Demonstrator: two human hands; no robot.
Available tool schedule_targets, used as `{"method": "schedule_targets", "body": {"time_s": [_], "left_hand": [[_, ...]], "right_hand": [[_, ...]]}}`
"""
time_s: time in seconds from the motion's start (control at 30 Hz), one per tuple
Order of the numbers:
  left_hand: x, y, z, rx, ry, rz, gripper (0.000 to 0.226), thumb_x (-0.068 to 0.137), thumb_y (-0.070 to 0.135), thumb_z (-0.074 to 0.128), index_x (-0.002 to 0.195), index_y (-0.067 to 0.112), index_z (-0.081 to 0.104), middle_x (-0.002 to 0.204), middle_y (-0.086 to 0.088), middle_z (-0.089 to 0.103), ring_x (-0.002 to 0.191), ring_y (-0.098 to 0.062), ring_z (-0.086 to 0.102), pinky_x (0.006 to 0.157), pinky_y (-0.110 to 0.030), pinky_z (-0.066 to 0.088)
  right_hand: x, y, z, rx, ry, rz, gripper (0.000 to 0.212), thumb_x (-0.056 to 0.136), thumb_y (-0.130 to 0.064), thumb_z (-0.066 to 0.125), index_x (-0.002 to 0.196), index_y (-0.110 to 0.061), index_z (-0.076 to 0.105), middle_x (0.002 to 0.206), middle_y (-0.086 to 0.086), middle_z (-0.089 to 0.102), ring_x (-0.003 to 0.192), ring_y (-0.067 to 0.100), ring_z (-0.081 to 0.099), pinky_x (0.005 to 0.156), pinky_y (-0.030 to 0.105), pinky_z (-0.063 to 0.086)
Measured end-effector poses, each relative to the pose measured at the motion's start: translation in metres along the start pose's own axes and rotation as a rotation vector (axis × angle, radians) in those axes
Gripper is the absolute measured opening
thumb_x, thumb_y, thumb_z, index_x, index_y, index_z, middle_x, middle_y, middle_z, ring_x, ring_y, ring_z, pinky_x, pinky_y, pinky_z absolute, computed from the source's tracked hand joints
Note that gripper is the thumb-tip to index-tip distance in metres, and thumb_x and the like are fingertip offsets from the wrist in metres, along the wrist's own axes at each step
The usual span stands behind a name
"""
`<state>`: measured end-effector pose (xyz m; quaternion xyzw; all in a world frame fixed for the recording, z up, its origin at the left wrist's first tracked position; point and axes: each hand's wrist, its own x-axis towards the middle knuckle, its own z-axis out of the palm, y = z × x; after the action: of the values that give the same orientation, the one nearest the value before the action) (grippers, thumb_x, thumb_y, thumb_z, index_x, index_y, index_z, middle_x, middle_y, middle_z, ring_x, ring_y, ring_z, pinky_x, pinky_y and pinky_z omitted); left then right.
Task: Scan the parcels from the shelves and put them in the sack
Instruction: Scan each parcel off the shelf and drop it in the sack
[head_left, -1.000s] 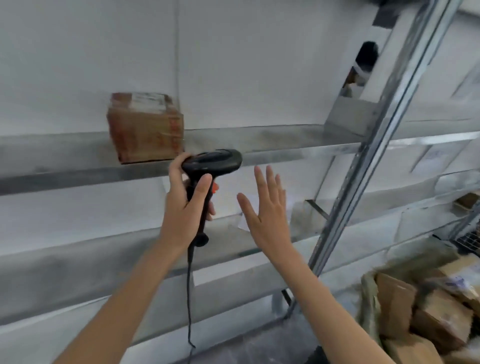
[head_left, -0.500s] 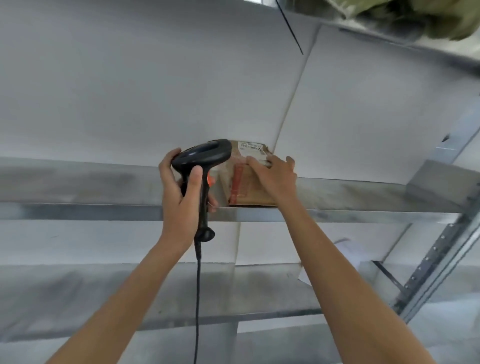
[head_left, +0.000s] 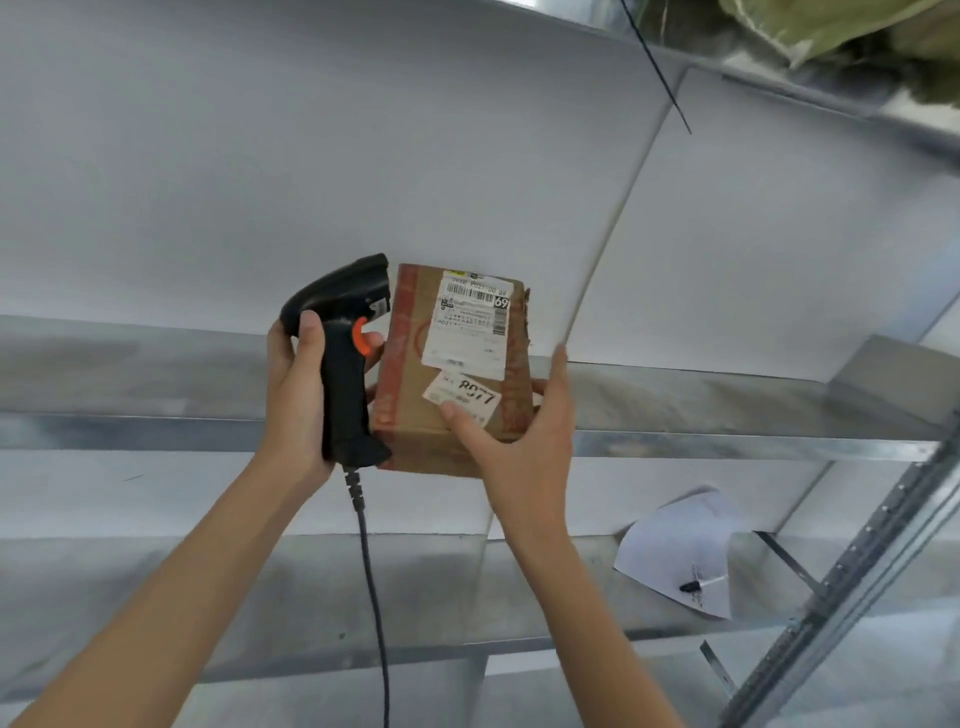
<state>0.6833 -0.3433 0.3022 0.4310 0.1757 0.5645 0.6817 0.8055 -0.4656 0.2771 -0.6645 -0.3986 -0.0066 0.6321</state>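
We have the parcel in the middle of the frame, held up in front of the metal shelf, its labelled face turned toward us. Our right hand grips it from the lower right, thumb pressed on the small numbered sticker and fingers wrapped round the far edge. Our left hand is closed round the handle of the scanner, with a fingertip at the orange trigger. The scanner's head sits just beside the parcel's left edge, pointing past the box rather than at the label. To scan well, we judge we should draw the scanner back and turn its nose onto the barcode near the top of the white shipping label. We should also tilt the box so that face meets the beam squarely, and keep our thumb off the printed codes. The sack is not in view.
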Motion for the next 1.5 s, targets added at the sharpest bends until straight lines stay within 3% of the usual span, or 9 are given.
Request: {"method": "schedule_targets", "body": {"time_s": [0.17,0.3,0.47,0.7,0.87,1.0,1.13,1.23,1.5], "left_hand": [[-0.018,0.002,-0.047,0.014,-0.033,-0.011,0.050,0.096,0.055,0.045,0.140,0.031,0.049,0.109,-0.003,0.072,0.086,-0.020,0.073,0.064,-0.036,0.061],[-0.044,-0.004,-0.076,-0.049,-0.079,-0.116,0.066,0.094,0.064,0.040,0.138,0.018,0.055,0.093,0.001,0.069,0.076,-0.015,0.068,0.060,-0.030,0.058],[-0.085,-0.025,-0.100,-0.050,-0.098,-0.244,0.056,0.095,0.063,0.037,0.097,0.023,0.076,0.084,0.001,0.074,0.063,-0.015,0.071,0.048,-0.027,0.056],[-0.125,-0.051,-0.124,-0.003,-0.055,-0.351,0.127,0.048,0.082,0.081,0.148,0.015,0.041,0.127,-0.020,0.065,0.090,-0.029,0.073,0.058,-0.038,0.059],[-0.150,-0.076,-0.120,0.142,0.024,-0.207,0.087,0.065,0.072,0.076,0.132,0.025,0.048,0.126,-0.025,0.064,0.100,-0.031,0.074,0.081,-0.043,0.062],[-0.168,-0.091,-0.113,0.328,-0.025,-0.022,0.039,0.101,0.029,0.048,0.137,0.020,0.036,0.102,0.010,0.074,0.080,-0.011,0.074,0.083,-0.032,0.061],[-0.186,-0.099,-0.105,0.362,-0.147,0.038,0.032,0.101,0.035,0.050,0.131,0.040,0.039,0.090,-0.006,0.068,0.061,-0.025,0.066,0.065,-0.032,0.059],[-0.190,-0.102,-0.100,0.361,-0.175,0.044,0.038,0.095,0.054,0.058,0.128,0.047,0.042,0.088,-0.008,0.066,0.057,-0.026,0.059,0.056,-0.031,0.054],[-0.194,-0.106,-0.099,0.376,-0.182,0.036,0.037,0.091,0.046,0.054,0.125,0.054,0.043,0.085,-0.008,0.066,0.051,-0.022,0.054,0.049,-0.030,0.049]], "right_hand": [[-0.026,-0.013,-0.002,0.176,-0.140,0.043,0.069,0.068,-0.052,0.079,0.128,-0.052,0.047,0.131,-0.013,0.041,0.123,-0.001,0.045,0.091,0.004,0.043],[-0.046,-0.009,-0.009,0.511,-0.208,0.171,0.058,0.068,-0.055,0.075,0.122,-0.042,0.060,0.138,0.000,0.059,0.126,0.024,0.058,0.096,0.044,0.055],[-0.081,-0.001,-0.014,0.472,-0.101,0.173,0.066,0.072,-0.049,0.074,0.134,-0.047,0.051,0.135,-0.019,0.057,0.126,0.005,0.055,0.097,0.036,0.056],[-0.132,0.030,-0.026,0.567,-0.171,0.293,0.067,0.082,-0.024,0.067,0.140,-0.048,0.045,0.126,-0.009,0.069,0.113,0.019,0.069,0.090,0.040,0.059],[-0.153,0.081,-0.032,0.047,-0.019,0.127,0.077,0.080,-0.043,0.069,0.148,-0.055,0.033,0.157,-0.016,0.038,0.140,0.007,0.040,0.109,0.037,0.041],[-0.153,0.116,-0.036,-0.380,0.027,-0.086,0.081,0.081,-0.048,0.061,0.152,-0.053,0.022,0.166,-0.008,0.020,0.128,0.012,0.032,0.106,0.035,0.031],[-0.162,0.139,-0.038,-0.329,0.098,-0.073,0.080,0.082,-0.043,0.063,0.153,-0.047,0.025,0.166,-0.006,0.020,0.133,0.015,0.033,0.109,0.045,0.037],[-0.168,0.146,-0.038,-0.292,0.082,-0.058,0.078,0.083,-0.043,0.063,0.153,-0.044,0.027,0.166,-0.008,0.019,0.136,0.013,0.031,0.110,0.038,0.033],[-0.171,0.150,-0.036,-0.222,0.061,-0.016,0.078,0.083,-0.043,0.062,0.152,-0.047,0.026,0.165,-0.012,0.019,0.137,0.005,0.029,0.107,0.023,0.027]]}}
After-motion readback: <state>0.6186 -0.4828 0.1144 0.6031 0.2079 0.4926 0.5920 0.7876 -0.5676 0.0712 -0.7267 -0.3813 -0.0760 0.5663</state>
